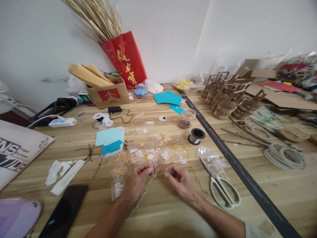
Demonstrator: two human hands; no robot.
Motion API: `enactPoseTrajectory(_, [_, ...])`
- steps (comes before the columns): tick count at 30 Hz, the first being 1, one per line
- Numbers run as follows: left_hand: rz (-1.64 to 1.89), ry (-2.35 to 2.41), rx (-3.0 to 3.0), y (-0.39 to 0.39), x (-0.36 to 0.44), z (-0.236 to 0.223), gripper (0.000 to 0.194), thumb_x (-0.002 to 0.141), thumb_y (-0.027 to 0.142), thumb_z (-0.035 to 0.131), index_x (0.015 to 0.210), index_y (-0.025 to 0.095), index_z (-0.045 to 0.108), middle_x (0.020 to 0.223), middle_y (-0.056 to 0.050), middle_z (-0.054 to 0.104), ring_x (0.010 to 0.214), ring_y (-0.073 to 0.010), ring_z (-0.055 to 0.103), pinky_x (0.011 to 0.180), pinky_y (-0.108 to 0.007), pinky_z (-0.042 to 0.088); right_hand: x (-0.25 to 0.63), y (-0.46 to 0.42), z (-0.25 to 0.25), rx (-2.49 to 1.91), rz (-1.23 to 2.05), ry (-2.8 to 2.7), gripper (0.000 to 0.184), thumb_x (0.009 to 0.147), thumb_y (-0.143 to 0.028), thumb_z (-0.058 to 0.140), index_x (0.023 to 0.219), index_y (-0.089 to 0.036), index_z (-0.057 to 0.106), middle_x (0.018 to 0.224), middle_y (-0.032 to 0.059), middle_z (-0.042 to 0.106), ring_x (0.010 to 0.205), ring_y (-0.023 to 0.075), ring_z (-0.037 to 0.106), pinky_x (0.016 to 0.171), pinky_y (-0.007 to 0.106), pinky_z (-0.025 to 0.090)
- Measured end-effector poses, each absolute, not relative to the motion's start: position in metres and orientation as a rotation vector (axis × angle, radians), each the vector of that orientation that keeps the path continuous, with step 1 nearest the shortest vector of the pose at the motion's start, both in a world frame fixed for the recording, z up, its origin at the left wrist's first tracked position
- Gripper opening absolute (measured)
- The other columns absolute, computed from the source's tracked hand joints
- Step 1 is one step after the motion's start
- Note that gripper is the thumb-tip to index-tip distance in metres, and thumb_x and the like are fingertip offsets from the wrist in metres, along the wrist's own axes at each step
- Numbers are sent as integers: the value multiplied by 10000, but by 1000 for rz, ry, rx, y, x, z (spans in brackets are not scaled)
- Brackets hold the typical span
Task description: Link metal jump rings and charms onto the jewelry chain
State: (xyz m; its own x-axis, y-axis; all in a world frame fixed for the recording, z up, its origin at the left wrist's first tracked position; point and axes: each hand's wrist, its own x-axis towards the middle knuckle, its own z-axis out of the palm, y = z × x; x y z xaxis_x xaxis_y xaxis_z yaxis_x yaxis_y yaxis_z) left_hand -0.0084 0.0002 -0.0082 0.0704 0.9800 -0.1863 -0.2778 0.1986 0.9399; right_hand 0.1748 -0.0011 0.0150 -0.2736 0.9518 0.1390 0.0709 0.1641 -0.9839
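My left hand (138, 180) pinches the end of a thin, pale beaded strand (144, 193), which trails down toward the table's near edge. A small gold clasp and ring (156, 171) show just beside the left fingertips. A short gap to the right, my right hand (179, 181) has its thumb and fingers curled together; whatever they grip, if anything, is too small to see. Around the hands lie small clear bags of silver rings (119, 189), gold findings (118, 172) and silver pieces (164, 154). A gold chain (194, 172) lies to the right of my right hand.
Scissors (224, 191) and a wire spool (196, 136) lie to the right, near a dark strip (230, 158). A phone (63, 211) is at front left. Blue cards (110, 137), a cardboard box (107, 94) and small bamboo baskets (224, 105) stand farther back.
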Motion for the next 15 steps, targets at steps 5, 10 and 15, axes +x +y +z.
enactPoseTrajectory(5, [1163,808,513,-3,0,-2,266,630,308,849,625,136,646,619,15,583,627,-108,528,631,-234,443,166,-6,14,-901,946,-1733,145,927,-247,505,798,-202,557,636,-8,571,535,117,489,505,233,390])
enactPoseTrajectory(10, [1084,762,340,-10,5,6,242,661,277,843,643,127,655,646,13,610,656,-110,570,663,-231,482,164,-6,14,-857,800,-1900,108,933,-190,495,841,-206,550,681,3,594,565,120,518,543,233,404])
enactPoseTrajectory(15, [1062,747,200,-14,8,6,276,579,246,898,656,120,664,647,12,635,661,-101,604,671,-223,507,165,-7,10,-884,717,-1970,102,928,-172,492,859,-203,559,682,16,619,579,134,552,569,242,423])
